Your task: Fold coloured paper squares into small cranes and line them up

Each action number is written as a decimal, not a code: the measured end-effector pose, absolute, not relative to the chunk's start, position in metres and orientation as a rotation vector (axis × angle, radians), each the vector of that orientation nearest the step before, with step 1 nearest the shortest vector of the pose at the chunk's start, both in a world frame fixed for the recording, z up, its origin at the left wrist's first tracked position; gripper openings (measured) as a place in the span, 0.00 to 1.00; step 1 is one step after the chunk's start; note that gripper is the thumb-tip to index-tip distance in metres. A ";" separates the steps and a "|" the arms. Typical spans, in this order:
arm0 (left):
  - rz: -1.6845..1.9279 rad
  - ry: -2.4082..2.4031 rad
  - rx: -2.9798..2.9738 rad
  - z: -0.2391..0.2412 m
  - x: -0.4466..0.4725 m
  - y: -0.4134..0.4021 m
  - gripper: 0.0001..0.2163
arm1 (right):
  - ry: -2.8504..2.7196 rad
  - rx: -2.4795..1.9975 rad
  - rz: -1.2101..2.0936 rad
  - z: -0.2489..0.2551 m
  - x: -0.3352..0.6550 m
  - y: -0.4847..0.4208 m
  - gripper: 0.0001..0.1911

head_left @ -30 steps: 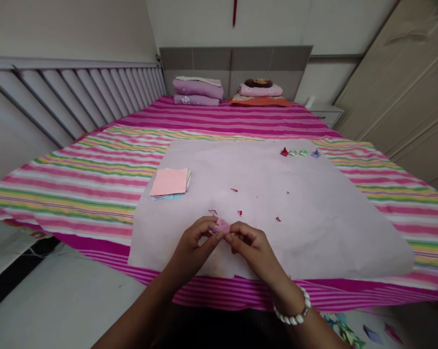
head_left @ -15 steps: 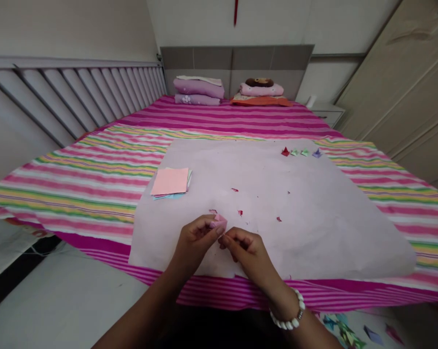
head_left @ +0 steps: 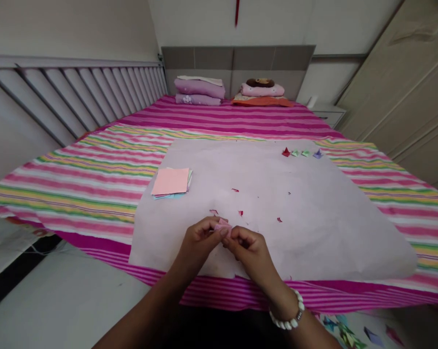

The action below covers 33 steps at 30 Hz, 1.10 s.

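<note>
My left hand [head_left: 197, 241] and my right hand [head_left: 248, 248] meet over the near edge of a large pale sheet [head_left: 313, 223] spread on the striped bed. Both pinch a small folded pink paper piece [head_left: 222, 225] between fingertips and thumbs. The right wrist wears a white bead bracelet [head_left: 287, 320]. A stack of square coloured papers [head_left: 170, 182], pink on top, lies to the left on the sheet. A row of several small folded paper figures [head_left: 301, 153], red, green and purple, stands at the sheet's far right.
Tiny red paper scraps [head_left: 239, 213] dot the sheet near my hands. Folded bedding and pillows [head_left: 229, 91] lie at the headboard. A slatted rail [head_left: 76, 92] runs along the left; a wardrobe [head_left: 404, 82] stands right. More coloured paper pieces [head_left: 346, 329] lie on the floor.
My right hand's fingertips drew back slightly, then closed in again on the pink piece. The folded piece has turned a little between my fingers. Everything on the sheet stays where it was.
</note>
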<state>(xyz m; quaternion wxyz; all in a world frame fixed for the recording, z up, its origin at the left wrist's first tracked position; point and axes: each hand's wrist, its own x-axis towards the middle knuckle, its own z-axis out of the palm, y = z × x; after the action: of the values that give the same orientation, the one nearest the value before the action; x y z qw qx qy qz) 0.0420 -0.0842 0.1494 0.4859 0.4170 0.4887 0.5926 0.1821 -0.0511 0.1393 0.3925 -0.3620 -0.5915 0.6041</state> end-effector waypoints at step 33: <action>1.431 1.354 1.092 0.153 0.043 -0.086 0.14 | -1.516 -0.907 1.614 0.137 0.181 -0.055 0.18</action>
<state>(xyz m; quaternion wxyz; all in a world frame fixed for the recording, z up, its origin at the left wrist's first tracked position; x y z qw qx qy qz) 0.0430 -0.0858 0.1532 0.4301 0.4376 0.5428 0.5735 0.1809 -0.0549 0.1368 0.3658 -0.3528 -0.5898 0.6277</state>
